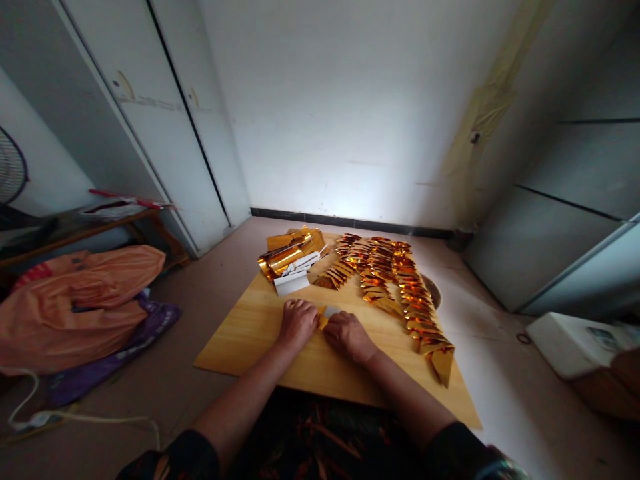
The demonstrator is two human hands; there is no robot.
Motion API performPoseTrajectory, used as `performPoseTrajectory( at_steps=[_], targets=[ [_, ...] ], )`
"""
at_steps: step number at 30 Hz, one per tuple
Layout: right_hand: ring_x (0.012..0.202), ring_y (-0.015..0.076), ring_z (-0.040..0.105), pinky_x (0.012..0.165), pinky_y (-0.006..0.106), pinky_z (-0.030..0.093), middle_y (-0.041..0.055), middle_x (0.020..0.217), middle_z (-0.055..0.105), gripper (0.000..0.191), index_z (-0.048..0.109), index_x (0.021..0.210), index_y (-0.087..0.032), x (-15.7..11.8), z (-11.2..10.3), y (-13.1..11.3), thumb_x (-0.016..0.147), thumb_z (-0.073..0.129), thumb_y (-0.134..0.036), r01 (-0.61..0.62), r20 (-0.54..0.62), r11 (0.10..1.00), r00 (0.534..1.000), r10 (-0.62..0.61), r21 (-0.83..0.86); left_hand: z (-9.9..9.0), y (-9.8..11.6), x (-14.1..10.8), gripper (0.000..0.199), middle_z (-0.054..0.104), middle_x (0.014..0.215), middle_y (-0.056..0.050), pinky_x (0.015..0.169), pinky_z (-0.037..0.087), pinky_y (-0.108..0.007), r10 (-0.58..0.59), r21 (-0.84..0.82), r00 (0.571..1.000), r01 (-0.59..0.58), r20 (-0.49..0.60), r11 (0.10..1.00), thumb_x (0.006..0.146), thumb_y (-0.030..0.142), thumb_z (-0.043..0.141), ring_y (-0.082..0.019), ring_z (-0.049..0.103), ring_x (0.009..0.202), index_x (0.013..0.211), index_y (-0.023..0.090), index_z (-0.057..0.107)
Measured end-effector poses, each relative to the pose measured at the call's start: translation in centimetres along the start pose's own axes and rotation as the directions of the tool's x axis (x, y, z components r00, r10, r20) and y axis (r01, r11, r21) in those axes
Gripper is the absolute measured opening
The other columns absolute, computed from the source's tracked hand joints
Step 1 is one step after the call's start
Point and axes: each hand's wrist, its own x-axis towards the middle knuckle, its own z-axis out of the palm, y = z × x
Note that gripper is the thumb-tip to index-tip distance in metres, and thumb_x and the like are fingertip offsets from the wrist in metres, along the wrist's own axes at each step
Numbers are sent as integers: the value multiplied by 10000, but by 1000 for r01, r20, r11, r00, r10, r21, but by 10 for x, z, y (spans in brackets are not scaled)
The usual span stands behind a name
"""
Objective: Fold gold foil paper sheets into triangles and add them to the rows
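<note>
Both my hands meet over the near middle of a wooden board. Between them lies a small piece of gold and white paper, partly hidden by my fingers. My left hand is closed, its fingers curled at the paper's left edge. My right hand is closed too, bent over the paper's right side. Beyond them, white paper lies by curled gold foil sheets. To the right stand rows of folded gold foil pieces, with one larger folded piece at the near end.
A white cabinet stands at the left, near a wooden bench and an orange cloth or bag. On the floor runs a pale cord. At the right are a grey cabinet and a white box.
</note>
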Motion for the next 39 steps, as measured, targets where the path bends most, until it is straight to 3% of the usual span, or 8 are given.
performPoseTrajectory(
  at_steps=[7, 14, 21, 30, 34, 39],
  targets=[
    [873, 171, 524, 755, 279, 336, 37, 886, 652, 143, 693, 824, -207, -8, 9, 15, 896, 578, -252, -7, -81, 999, 997, 4, -32, 2, -1, 0, 166, 683, 868, -18, 828, 327, -389, 58, -61, 998, -57, 16, 997, 853, 157, 549, -197, 536, 917, 722, 203, 640],
    [900, 182, 519, 753, 315, 300, 36, 907, 653, 184, 671, 842, -207, -11, -2, 5, 924, 538, -303, -27, -8, 987, 1000, 26, -162, 7, -6, -2, 181, 643, 833, -44, 766, 380, -324, 157, -104, 987, -153, 31, 983, 862, 154, 512, -184, 537, 858, 738, 183, 641],
    [830, 186, 528, 721, 329, 298, 75, 840, 652, 232, 683, 806, -177, -2, -3, -1, 930, 492, -220, -22, 31, 977, 999, 29, -213, -6, -4, -2, 120, 632, 819, -32, 774, 373, -341, 159, -86, 980, -149, 121, 985, 770, 310, 667, -205, 560, 866, 779, 193, 640],
    [878, 171, 533, 685, 273, 326, 33, 902, 656, 172, 697, 869, -225, -8, -14, 12, 919, 548, -298, 39, 66, 992, 997, -31, -118, -1, -7, -3, 188, 650, 837, -20, 778, 346, -344, 160, -82, 981, -151, 114, 985, 766, 372, 681, -202, 572, 876, 808, 197, 628],
    [824, 155, 528, 678, 269, 317, 33, 848, 656, 214, 696, 796, -206, -6, -7, 17, 927, 536, -262, 69, 13, 992, 998, -68, -107, -2, -8, -3, 206, 653, 831, -24, 777, 340, -345, 160, -86, 980, -151, 115, 985, 755, 392, 686, -202, 574, 867, 796, 198, 630],
    [783, 144, 543, 688, 258, 322, 23, 806, 662, 199, 688, 758, -202, 1, -1, 24, 904, 554, -227, 23, -47, 1000, 999, -24, -18, -7, -3, -3, 192, 657, 847, -36, 784, 344, -354, 181, -58, 977, -175, 109, 983, 773, 372, 661, -209, 575, 878, 864, 204, 649]
  ],
)
